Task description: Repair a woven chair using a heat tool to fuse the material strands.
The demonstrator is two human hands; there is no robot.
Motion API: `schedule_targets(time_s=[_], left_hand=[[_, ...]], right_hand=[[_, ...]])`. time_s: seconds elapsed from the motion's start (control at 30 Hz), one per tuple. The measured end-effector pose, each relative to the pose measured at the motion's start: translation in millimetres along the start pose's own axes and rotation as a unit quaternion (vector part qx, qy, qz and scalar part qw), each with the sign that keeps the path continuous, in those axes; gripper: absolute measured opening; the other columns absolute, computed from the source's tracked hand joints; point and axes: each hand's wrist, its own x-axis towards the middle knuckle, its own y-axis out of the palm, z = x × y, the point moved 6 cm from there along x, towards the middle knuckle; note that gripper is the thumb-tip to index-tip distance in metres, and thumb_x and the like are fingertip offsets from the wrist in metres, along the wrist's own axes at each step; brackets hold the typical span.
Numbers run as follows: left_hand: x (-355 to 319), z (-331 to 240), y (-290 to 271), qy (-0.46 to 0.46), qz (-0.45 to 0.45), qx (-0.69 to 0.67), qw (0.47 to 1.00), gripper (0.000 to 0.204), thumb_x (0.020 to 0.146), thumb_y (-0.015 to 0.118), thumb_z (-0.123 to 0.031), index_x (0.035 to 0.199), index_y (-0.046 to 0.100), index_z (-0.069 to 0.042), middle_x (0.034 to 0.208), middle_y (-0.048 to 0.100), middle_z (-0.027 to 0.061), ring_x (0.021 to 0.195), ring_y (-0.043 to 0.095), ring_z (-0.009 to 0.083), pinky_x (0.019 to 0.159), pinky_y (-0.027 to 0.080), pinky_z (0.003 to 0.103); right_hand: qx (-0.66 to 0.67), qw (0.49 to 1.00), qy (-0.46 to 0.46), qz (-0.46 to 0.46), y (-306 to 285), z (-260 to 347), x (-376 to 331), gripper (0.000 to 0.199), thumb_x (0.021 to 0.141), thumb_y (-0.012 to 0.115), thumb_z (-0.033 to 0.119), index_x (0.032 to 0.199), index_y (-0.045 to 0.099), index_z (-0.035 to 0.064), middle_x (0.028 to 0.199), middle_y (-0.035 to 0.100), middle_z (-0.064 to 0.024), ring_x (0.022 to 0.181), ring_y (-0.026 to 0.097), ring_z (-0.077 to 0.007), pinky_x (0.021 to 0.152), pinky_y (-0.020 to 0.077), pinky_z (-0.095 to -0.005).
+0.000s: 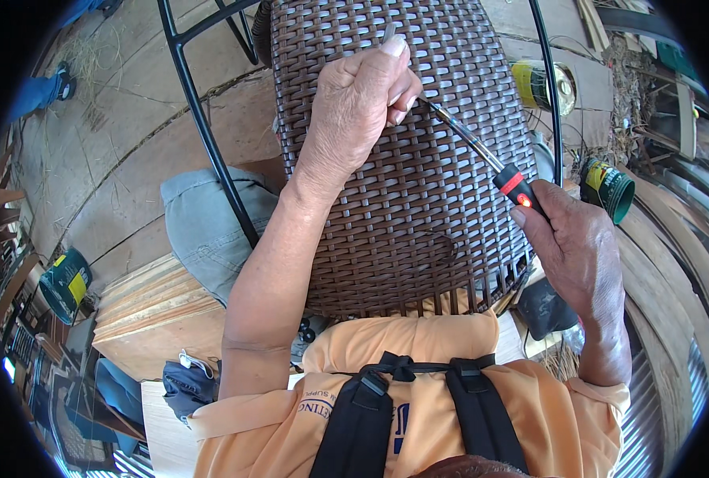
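A dark brown woven wicker panel [418, 215] on a piece of furniture fills the middle of the view, in front of my body. My left hand [362, 99] is closed over its upper part, thumb pressed to the fingers. The short end of a greyish strip [389, 32] sticks up beyond the thumb; the rest is hidden in the grip. My right hand [577, 239] is wrapped round the black-and-red handle of a screwdriver [514, 185]. Its metal shaft slants up and left, with the tip at the weave beside my left fingers; the fingers partly hide the tip.
Thin black metal bars [203, 111] rise either side of the panel. Green-and-yellow cans stand left [67, 285] and right [608, 190], with another can [544, 86] on its side. Stacked plywood [159, 319] lies left, wooden boards [665, 295] right. Another person's foot [65, 81] shows far left.
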Motion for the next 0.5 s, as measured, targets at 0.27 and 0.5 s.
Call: schedule_targets(time_s=[0.27, 0.5], left_hand=[[0.0, 0.1, -0.5, 0.004, 0.006, 0.008, 1.0, 0.048, 0.094, 0.046, -0.038, 0.056, 0.036, -0.011, 0.061, 0.046, 0.0058, 0.057, 0.04, 0.0111, 0.053, 0.034, 0.024], [-0.8, -1.6, -4.7, 0.013, -0.004, 0.017, 1.0, 0.047, 0.094, 0.046, -0.04, 0.058, 0.036, -0.011, 0.06, 0.045, 0.0051, 0.057, 0.039, 0.0106, 0.053, 0.035, 0.024]], right_hand=[[-0.006, 1.0, -0.004, 0.0, 0.6, -1.0, 1.3, 0.023, 0.086, 0.061, 0.019, 0.097, 0.058, -0.0015, 0.069, 0.054, -0.022, 0.059, 0.052, -0.0363, 0.055, 0.0422, -0.0366], [0.015, 1.0, -0.009, -0.019, -17.1, -0.6, -16.1, 0.021, 0.086, 0.061, 0.022, 0.09, 0.057, 0.0016, 0.068, 0.057, -0.0211, 0.064, 0.057, -0.0393, 0.053, 0.0434, -0.0413]])
